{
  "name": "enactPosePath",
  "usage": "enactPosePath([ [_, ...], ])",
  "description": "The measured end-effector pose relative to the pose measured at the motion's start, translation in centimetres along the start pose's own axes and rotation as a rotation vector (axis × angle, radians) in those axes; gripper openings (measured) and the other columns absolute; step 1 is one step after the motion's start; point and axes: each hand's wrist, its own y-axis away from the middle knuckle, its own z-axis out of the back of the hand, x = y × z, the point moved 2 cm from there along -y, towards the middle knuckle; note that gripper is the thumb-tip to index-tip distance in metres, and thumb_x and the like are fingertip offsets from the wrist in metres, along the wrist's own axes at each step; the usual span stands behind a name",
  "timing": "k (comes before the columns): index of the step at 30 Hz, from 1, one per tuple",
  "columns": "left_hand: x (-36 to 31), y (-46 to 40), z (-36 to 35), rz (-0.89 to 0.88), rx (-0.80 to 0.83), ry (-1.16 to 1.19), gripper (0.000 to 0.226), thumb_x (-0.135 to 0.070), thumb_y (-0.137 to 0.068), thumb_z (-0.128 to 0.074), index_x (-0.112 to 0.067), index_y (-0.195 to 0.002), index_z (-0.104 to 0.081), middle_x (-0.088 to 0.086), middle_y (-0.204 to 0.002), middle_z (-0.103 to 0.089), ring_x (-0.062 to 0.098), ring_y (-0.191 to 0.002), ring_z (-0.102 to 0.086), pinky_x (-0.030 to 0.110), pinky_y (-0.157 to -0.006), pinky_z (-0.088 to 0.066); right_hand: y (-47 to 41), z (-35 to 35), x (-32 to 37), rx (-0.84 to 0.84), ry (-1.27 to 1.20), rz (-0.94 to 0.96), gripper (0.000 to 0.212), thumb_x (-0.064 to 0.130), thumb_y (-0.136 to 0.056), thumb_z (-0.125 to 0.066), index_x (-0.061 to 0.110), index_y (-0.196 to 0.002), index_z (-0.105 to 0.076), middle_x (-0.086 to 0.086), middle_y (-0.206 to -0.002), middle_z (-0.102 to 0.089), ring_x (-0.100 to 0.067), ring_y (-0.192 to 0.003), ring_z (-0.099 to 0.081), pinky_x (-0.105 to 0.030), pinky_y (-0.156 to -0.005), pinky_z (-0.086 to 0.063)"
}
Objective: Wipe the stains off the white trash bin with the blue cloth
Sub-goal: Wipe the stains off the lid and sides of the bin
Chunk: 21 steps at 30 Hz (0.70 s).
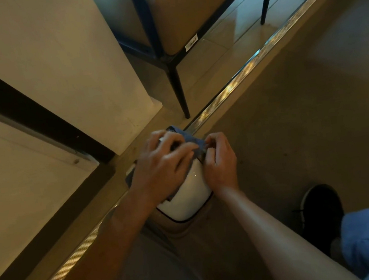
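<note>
Head view, L to R: white wall panel (58, 69) w/ dark strip (36, 116) at far left. Metal floor strip (226, 92) runs diagonally across the floor. Left hand (162, 165) lies palm-down on the bin (186, 197), fingers spread over the cloth (187, 137). Bin sits on the floor at frame centre, just beside the wall corner; white lid partly visible between the hands. Right hand (218, 159) pinches the cloth edge, fingers curled tight. Chair leg (178, 91) stands beyond the bin. Black shoe (322, 209) at lower right.
</note>
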Motion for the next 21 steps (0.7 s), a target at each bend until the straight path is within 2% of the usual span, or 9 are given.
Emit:
enactPosePath([
  [3, 1.7, -1.5, 0.5, 0.261, 0.008, 0.050, 0.027, -0.032, -0.103, -0.055, -0.022, -0.125, -0.068, 0.009, -0.123, -0.056, 0.029, -0.117, -0.047, 0.045, -0.088, -0.051, 0.0, -0.4, 0.2, -0.007, 0.005, -0.010, 0.016, 0.012, -0.088, -0.044, 0.016, -0.099, -0.055, 0.004, -0.088, -0.054, -0.009, -0.079, -0.054, -0.023, -0.069, -0.044],
  [5, 1.6, -2.8, 0.5, 0.399, 0.038, 0.068, 0.029, -0.036, -0.104, -0.049, -0.025, -0.125, -0.067, 0.006, -0.126, -0.055, 0.026, -0.118, -0.045, 0.042, -0.091, -0.048, 0.1, -0.5, 0.2, -0.015, 0.007, -0.022, 0.017, 0.012, -0.088, -0.044, 0.017, -0.100, -0.055, 0.003, -0.089, -0.054, -0.008, -0.079, -0.054, -0.019, -0.068, -0.043],
  [6, 1.1, -3.4, 0.2, 0.394, 0.071, 0.054, 0.032, -0.038, -0.103, -0.045, -0.025, -0.123, -0.067, 0.004, -0.127, -0.055, 0.025, -0.120, -0.045, 0.040, -0.094, -0.046, 0.1, -0.4, 0.2, -0.020, 0.005, -0.022, 0.017, 0.012, -0.088, -0.044, 0.017, -0.100, -0.054, 0.003, -0.089, -0.054, -0.008, -0.079, -0.054, -0.018, -0.067, -0.042],
  [9, -0.9, -4.4, -0.5, 0.105, 0.229, -0.020, 0.041, -0.044, -0.100, -0.036, -0.028, -0.118, -0.070, -0.003, -0.128, -0.060, 0.023, -0.129, -0.044, 0.043, -0.103, -0.038, 0.3, -0.2, 0.2, -0.019, -0.023, -0.022, 0.015, 0.014, -0.091, -0.044, 0.019, -0.101, -0.053, 0.007, -0.087, -0.055, -0.008, -0.077, -0.056, -0.016, -0.063, -0.043],
  [11, -0.2, -5.1, -0.7, 0.015, 0.361, 0.002, 0.040, -0.046, -0.101, -0.036, -0.032, -0.120, -0.068, -0.007, -0.128, -0.060, 0.021, -0.129, -0.043, 0.042, -0.104, -0.036, 0.4, -0.1, 0.3, -0.019, -0.036, -0.035, 0.014, 0.015, -0.091, -0.045, 0.020, -0.102, -0.053, 0.008, -0.087, -0.055, -0.007, -0.077, -0.056, -0.017, -0.062, -0.044],
  [14, 2.5, -6.8, -0.7, 0.198, 0.460, 0.076, 0.031, -0.045, -0.105, -0.039, -0.036, -0.117, -0.066, -0.007, -0.121, -0.054, 0.018, -0.117, -0.045, 0.035, -0.084, -0.037, 0.3, -0.3, 0.6, -0.054, 0.002, -0.022, 0.020, 0.010, -0.088, -0.045, 0.014, -0.107, -0.053, 0.002, -0.095, -0.054, 0.001, -0.081, -0.054, -0.011, -0.068, -0.041],
  [16, 2.5, -7.5, -1.2, 0.245, 0.487, 0.057, 0.029, -0.044, -0.106, -0.039, -0.035, -0.111, -0.066, -0.007, -0.115, -0.053, 0.016, -0.110, -0.046, 0.030, -0.077, -0.034, 0.4, -0.3, 0.8, -0.075, 0.020, 0.001, 0.023, 0.008, -0.088, -0.045, 0.010, -0.110, -0.054, -0.003, -0.102, -0.054, 0.006, -0.085, -0.053, -0.007, -0.070, -0.041],
  [18, 0.9, -7.5, -2.0, 0.119, 0.498, -0.025, 0.032, -0.047, -0.104, -0.037, -0.033, -0.108, -0.066, -0.008, -0.111, -0.055, 0.014, -0.106, -0.045, 0.032, -0.081, -0.033, 0.4, -0.2, 0.6, -0.071, 0.003, 0.003, 0.022, 0.012, -0.091, -0.046, 0.010, -0.112, -0.053, -0.005, -0.107, -0.053, 0.002, -0.084, -0.056, -0.013, -0.067, -0.046],
  [21, -0.1, -6.9, -2.5, -0.068, 0.480, -0.014, 0.033, -0.049, -0.101, -0.037, -0.036, -0.109, -0.067, -0.013, -0.115, -0.059, 0.007, -0.107, -0.038, 0.033, -0.088, -0.028, 0.5, -0.1, 0.4, -0.066, -0.003, -0.027, 0.019, 0.015, -0.094, -0.051, 0.013, -0.113, -0.051, -0.005, -0.110, -0.053, -0.012, -0.080, -0.059, -0.035, -0.063, -0.052],
])
